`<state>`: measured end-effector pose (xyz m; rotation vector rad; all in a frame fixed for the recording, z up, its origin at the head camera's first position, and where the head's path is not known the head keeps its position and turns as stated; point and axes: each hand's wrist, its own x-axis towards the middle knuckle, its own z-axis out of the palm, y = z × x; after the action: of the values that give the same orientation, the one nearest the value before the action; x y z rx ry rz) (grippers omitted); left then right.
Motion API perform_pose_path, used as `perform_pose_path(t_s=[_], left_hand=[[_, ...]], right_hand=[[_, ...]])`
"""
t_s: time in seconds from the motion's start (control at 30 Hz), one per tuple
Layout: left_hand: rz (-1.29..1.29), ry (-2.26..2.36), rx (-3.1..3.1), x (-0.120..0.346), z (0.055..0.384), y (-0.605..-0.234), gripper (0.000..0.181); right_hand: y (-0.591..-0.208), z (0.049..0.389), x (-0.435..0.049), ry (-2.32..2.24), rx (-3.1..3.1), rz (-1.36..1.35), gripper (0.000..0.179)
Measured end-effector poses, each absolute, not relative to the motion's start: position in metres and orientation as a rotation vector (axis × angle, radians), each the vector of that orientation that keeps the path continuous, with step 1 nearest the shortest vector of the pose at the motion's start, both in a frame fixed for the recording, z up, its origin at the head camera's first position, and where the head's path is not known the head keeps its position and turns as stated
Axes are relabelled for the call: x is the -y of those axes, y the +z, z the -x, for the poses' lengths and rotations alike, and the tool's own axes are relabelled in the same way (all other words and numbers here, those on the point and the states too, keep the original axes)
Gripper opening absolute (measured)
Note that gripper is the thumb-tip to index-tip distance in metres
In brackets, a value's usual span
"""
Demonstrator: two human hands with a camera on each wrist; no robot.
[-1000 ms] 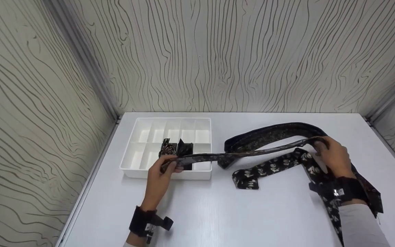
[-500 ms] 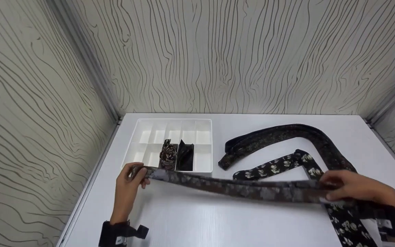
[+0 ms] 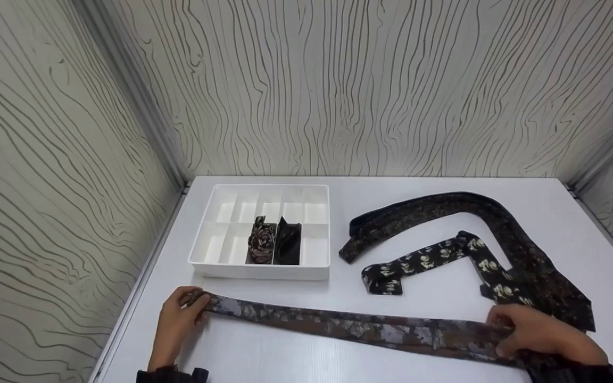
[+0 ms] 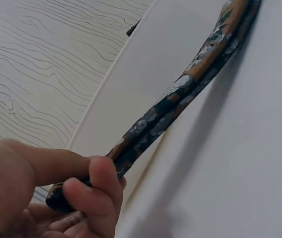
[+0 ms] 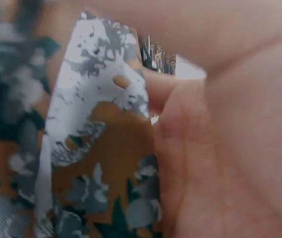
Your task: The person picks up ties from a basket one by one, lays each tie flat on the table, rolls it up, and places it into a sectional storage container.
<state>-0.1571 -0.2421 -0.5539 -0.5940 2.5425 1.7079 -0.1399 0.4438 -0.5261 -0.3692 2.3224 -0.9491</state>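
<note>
A brown necktie (image 3: 354,327) with grey and white flowers is stretched across the front of the table. My left hand (image 3: 176,322) pinches its folded end between thumb and fingers, as the left wrist view also shows on the tie's narrow part (image 4: 180,94). Toward the other end, my right hand (image 3: 546,335) grips the wider part. Close up in the right wrist view, the tie's floral cloth (image 5: 116,148) lies beside the thumb and palm. Beyond my right hand, part of the tie is hard to make out.
A white divided box (image 3: 258,272) stands back left, holding a rolled patterned tie (image 3: 261,243) and a dark rolled one (image 3: 288,244). On the right lie a black tie with pale flowers (image 3: 426,258) and a long dark tie (image 3: 519,239).
Both hands have brought the brown tie toward the front of the table, away from the box and other ties. They have spread further apart, and its wide face now shows.
</note>
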Motion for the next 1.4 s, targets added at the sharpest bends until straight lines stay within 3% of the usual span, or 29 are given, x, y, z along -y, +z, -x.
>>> perform_pose_path(t_s=[0.17, 0.27, 0.47, 0.63, 0.77, 0.97, 1.13, 1.4], left_hand=[[0.611, 1.641, -2.582, 0.254, 0.156, -0.561, 0.041], [0.607, 1.598, -2.616, 0.258, 0.157, -0.564, 0.042], [0.647, 1.568, -2.622, 0.26, 0.158, -0.564, 0.05], [0.694, 1.557, -2.641, 0.264, 0.157, -0.563, 0.051], [0.733, 1.475, -2.72, 0.266, 0.156, -0.562, 0.052], [0.697, 1.382, -2.905, 0.254, 0.158, -0.561, 0.034], [0.564, 1.283, -3.04, 0.235, 0.16, -0.558, 0.024], [0.508, 1.21, -3.053, 0.217, 0.155, -0.555, 0.017]], right_hand=[[-0.531, 0.14, -0.441, -0.927, -2.451, 0.468, 0.011], [-0.534, 0.139, -0.435, -0.867, -2.574, 0.454, 0.014], [-0.532, 0.141, -0.424, -0.789, -2.617, 0.301, 0.038], [-0.535, 0.142, -0.424, -0.839, -2.578, 0.343, 0.022], [-0.538, 0.14, -0.411, -0.819, -2.695, 0.402, 0.025], [-0.53, 0.139, -0.352, -0.769, -2.968, 0.497, 0.026], [-0.533, 0.139, -0.302, -0.907, -2.775, 0.704, 0.022], [-0.55, 0.138, -0.276, -0.798, -2.717, 0.776, 0.022]])
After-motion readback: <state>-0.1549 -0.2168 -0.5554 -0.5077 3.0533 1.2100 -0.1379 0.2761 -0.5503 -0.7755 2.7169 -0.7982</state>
